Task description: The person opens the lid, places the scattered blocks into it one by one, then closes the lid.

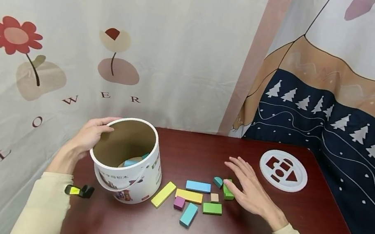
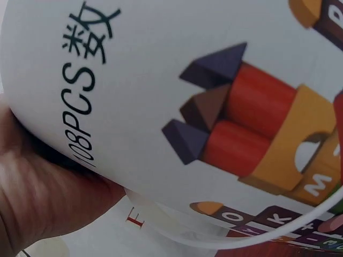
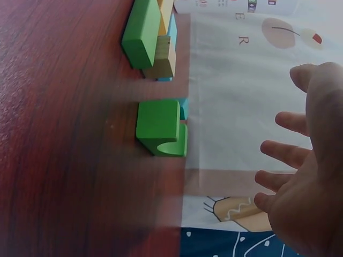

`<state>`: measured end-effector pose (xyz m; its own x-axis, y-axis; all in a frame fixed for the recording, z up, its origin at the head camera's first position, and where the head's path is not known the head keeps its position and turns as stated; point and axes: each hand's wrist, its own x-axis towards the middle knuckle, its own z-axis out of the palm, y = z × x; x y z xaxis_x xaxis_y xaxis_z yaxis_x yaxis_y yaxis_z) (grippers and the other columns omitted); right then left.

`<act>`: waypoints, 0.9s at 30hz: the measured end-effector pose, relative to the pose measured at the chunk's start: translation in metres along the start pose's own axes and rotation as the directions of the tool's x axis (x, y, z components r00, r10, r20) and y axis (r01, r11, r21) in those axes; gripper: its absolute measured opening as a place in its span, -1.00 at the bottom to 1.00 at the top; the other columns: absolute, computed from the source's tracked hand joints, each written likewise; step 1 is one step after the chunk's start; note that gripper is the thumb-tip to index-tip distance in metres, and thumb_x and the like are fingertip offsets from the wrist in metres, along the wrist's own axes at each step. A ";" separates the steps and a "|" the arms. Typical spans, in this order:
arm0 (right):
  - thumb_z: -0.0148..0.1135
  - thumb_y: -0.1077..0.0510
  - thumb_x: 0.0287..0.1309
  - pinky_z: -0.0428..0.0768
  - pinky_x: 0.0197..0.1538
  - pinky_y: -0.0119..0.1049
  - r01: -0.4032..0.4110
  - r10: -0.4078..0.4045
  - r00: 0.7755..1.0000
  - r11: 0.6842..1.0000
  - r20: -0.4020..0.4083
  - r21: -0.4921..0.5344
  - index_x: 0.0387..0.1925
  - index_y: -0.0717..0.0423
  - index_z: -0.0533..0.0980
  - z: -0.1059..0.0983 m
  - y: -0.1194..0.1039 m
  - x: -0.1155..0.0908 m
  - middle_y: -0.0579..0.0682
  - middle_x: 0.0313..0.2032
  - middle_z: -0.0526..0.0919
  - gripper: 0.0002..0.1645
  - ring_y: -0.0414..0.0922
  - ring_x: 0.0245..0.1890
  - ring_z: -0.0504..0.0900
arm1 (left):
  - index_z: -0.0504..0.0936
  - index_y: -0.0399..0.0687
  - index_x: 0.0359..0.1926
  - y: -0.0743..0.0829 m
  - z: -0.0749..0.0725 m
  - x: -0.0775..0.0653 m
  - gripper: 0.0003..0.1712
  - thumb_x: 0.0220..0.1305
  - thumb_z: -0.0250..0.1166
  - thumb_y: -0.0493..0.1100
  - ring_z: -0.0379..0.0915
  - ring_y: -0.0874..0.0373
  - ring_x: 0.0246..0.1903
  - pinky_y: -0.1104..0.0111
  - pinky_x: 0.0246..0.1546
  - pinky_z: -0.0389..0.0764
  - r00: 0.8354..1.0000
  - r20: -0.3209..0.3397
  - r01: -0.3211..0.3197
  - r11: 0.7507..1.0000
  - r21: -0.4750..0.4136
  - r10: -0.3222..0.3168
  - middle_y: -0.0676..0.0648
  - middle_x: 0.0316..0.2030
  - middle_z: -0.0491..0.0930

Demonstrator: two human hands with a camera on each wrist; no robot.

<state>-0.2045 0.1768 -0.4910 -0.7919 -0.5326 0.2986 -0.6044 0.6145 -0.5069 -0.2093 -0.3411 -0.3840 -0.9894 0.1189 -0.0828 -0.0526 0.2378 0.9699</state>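
A white bucket with printed pictures and a thin handle leans on the table, its mouth tipped toward me. My left hand grips its rim, thumb over the edge; in the left wrist view the hand lies against the printed wall. A few blocks, one light blue, show inside. My right hand hovers with fingers spread, holding nothing. Just beside it are a green arch block and a teal half-round block. Further left lie a blue block and a small tan block.
Two yellow blocks, a purple cube, a light blue block and a green block lie right of the bucket. A white lid with shaped holes rests at the back right. Printed curtains hang behind the table.
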 end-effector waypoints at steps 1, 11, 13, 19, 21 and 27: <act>0.27 -0.10 0.36 0.01 0.43 0.34 -0.004 0.004 1.000 1.000 -0.002 -0.001 0.49 0.05 0.38 0.000 0.001 -0.001 0.09 0.51 0.25 -0.25 0.12 0.53 -0.01 | 0.27 -0.27 0.56 0.000 0.000 0.000 -0.42 0.59 -0.11 -0.29 0.55 -0.12 0.11 0.11 0.01 0.66 1.000 0.005 0.000 1.000 -0.003 0.000 -0.19 0.20 0.57; 0.39 -0.07 0.26 0.29 0.35 0.24 -0.055 0.057 0.998 0.997 0.037 -0.048 0.45 0.02 0.42 0.004 0.013 -0.012 0.04 0.46 0.32 -0.22 0.01 0.43 0.21 | 0.30 -0.40 0.50 0.001 0.001 -0.001 -0.45 0.58 -0.09 -0.31 0.58 0.00 0.05 0.22 -0.03 0.67 0.999 -0.020 -0.026 0.999 0.030 0.027 -0.05 0.08 0.64; 0.38 -0.10 0.26 0.31 0.35 0.22 -0.061 0.064 0.996 0.997 0.055 -0.054 0.45 0.05 0.42 0.008 0.015 -0.013 0.04 0.44 0.34 -0.21 0.01 0.41 0.23 | 0.30 -0.41 0.50 0.001 0.002 -0.002 -0.44 0.57 -0.09 -0.32 0.58 0.02 0.04 0.24 -0.03 0.67 0.999 -0.022 -0.028 0.999 0.021 0.029 -0.02 0.07 0.65; 0.30 -0.20 0.31 0.32 0.36 0.18 -0.053 0.060 0.993 0.996 0.098 -0.065 0.43 0.10 0.44 0.021 0.020 -0.005 0.06 0.41 0.39 -0.21 0.01 0.39 0.28 | 0.29 -0.41 0.50 0.001 0.002 -0.002 -0.44 0.57 -0.08 -0.31 0.58 0.02 0.04 0.23 -0.03 0.67 0.999 -0.028 -0.026 1.000 0.010 0.026 0.00 0.06 0.66; 0.29 -0.19 0.32 0.35 0.35 0.16 -0.044 0.052 0.993 0.996 0.109 -0.072 0.41 0.13 0.46 0.026 0.019 0.000 0.07 0.39 0.41 -0.23 0.01 0.37 0.31 | 0.29 -0.41 0.50 0.000 0.002 -0.002 -0.44 0.57 -0.08 -0.31 0.59 0.02 0.04 0.23 -0.03 0.67 0.999 -0.033 -0.025 0.999 0.024 0.025 0.01 0.05 0.66; 0.36 -0.10 0.28 0.48 0.26 0.10 -0.003 0.019 0.992 0.991 0.125 -0.134 0.30 0.17 0.55 0.035 0.018 0.011 0.09 0.27 0.53 -0.33 0.01 0.25 0.46 | 0.31 -0.42 0.49 0.000 0.003 -0.002 -0.44 0.56 -0.06 -0.31 0.60 0.02 0.01 0.22 -0.04 0.68 0.999 -0.047 -0.024 0.999 0.031 0.026 0.01 0.03 0.68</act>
<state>-0.2207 0.1615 -0.5249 -0.7865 -0.5892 0.1851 -0.6086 0.6885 -0.3944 -0.2069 -0.3388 -0.3849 -0.9957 0.0793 -0.0468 -0.0243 0.2644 0.9641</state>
